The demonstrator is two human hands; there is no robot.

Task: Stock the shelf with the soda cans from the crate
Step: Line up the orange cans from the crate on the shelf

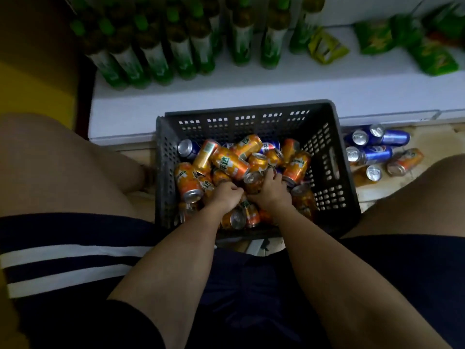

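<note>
Both hands reach into the dark crate [324, 157] of orange cans [226, 162] (some blue); the right hand [270, 190] grips an orange can [254, 180]; the left hand [224, 195] looks curled, its hold unclear; the white shelf [251, 91] lies just beyond.

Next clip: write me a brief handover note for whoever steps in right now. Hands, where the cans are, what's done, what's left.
Left hand: down in the crate, fingers curled among the orange cans; what it holds is hidden.
Right hand: grips an orange can in the crate.
Cans: most lie jumbled in the crate, a few blue; some blue and orange loose cans lie on the floor to its right.
Done: no cans on the shelf, which carries green bottles and snack bags.
Left: move all cans up.
</note>
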